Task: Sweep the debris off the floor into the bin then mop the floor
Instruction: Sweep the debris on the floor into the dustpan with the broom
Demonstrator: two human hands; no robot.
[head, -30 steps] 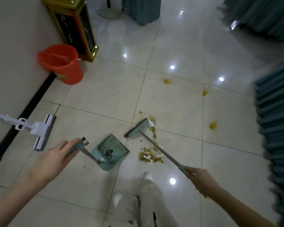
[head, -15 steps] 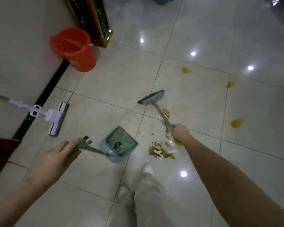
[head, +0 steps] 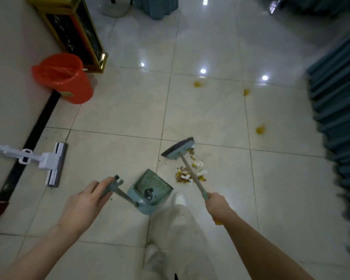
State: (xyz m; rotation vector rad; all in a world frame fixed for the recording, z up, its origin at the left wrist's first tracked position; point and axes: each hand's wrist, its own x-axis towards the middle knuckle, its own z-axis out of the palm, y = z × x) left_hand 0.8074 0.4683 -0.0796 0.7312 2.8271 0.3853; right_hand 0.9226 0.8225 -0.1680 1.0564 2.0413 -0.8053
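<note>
- The mop (head: 49, 160) lies on the floor (head: 119, 118) well out to the left of the left grip, its white head flat beside the dark skirting, with no hand on it
- The bin (head: 77, 91), red with a red liner, stands against the wall far ahead and to the left of the left grip; what is inside it cannot be made out
- The left hand (head: 85, 201) has its grip clamped on the top of the dustpan's thin handle
- The dustpan (head: 158, 182) sits on the floor just ahead and right of that grip, its mouth turned toward the debris; one small dark clump lies inside it near the comb teeth
- The debris (head: 187, 175), yellow-brown scraps and white bits, lies in a loose pile just right of the dustpan's mouth, between the two grips and ahead of the right one
- The broom (head: 179, 151) has its head down at the floor beyond the pile, and its handle runs back over the debris to the right grip
- The right hand (head: 217, 203) has its grip closed round the broom handle
- Yellow stains (head: 260, 130) dot the tiles farther ahead and right of the right grip
</note>
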